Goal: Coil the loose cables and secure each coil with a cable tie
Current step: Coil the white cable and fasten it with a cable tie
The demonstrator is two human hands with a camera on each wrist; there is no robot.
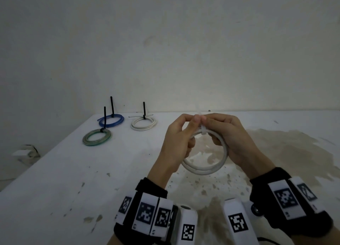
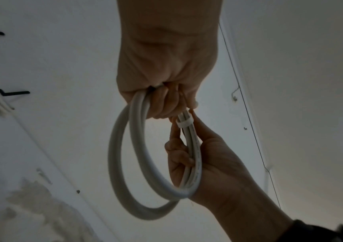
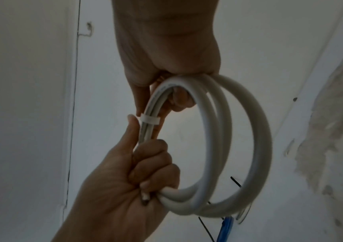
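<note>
Both my grips, left (image 1: 179, 136) and right (image 1: 232, 134), clamp the white coil (image 1: 204, 168), thumbs meeting at its tie (image 1: 203, 130).

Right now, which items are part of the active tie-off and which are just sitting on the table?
In hand:
- white cable coil, held by left hand and right hand
- white cable tie wrapped round that coil

Lying about, already tied:
- blue coil, black tie
- green coil, black tie
- white coil, black tie
- all on the table
</note>
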